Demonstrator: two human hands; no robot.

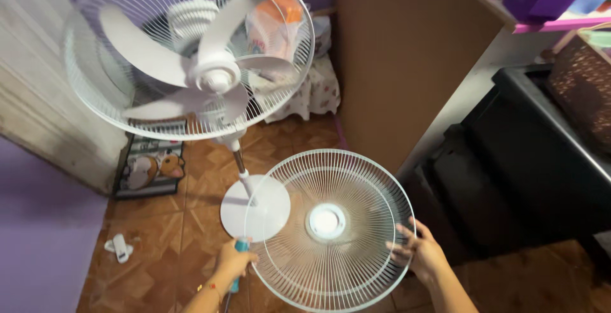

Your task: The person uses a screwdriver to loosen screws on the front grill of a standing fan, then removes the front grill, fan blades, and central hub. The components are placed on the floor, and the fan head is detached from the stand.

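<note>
Head view, between the hands: front grille of a white fan being held off the machine, face tilted up toward the camera, round hub cap at its middle.
Left hand: closing around a teal-handled tool, probably a screwdriver, and pressing against the grille's left rim; shaft hidden below the fist.
Right hand: gripping the grille's right rim, fingers spreading over the outer wires, thumb side hidden.
Beyond the left hand: round white base of the stand fan sitting on the brown tiled floor, partly covered by the grille.
Above both hands: fan head with rear guard and three white blades standing bare, no cover in front of them.
Left of the left hand: small white object lying on the tiles, kind unclear; patterned mat lying further off by the wall.
Right of the right hand: dark cabinet or furniture standing close.
Risk, as a judgement: grille slipping on the left side, since that hand is sharing its grip with the tool; rim knocking the thin pole or the bare blades if swinging upward; tool tip catching or bending the fine wires.
</note>
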